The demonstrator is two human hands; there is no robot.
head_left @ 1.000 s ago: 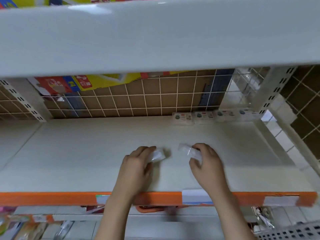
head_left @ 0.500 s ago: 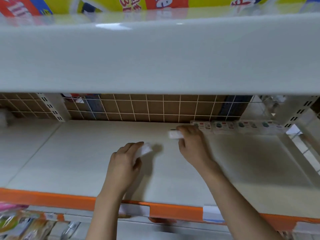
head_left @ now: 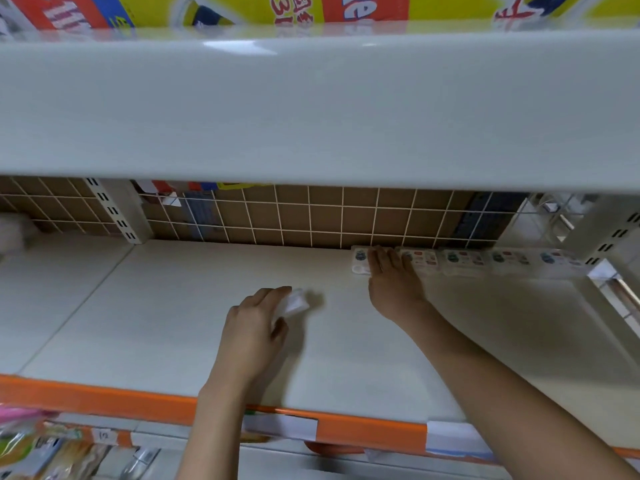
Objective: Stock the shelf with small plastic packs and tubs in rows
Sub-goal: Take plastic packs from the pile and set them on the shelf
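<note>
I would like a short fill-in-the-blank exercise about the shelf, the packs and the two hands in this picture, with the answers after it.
1. The row of packs lies along the ___ edge of the shelf.
2. The ___ hand rests on the newest pack, at the row's left end.
3. The left hand holds one small ___.

Answers: back; right; pack

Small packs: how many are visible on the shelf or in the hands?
6. Five line the back row: under the right hand at, then. The left hand holds one. Others may be hidden.
</note>
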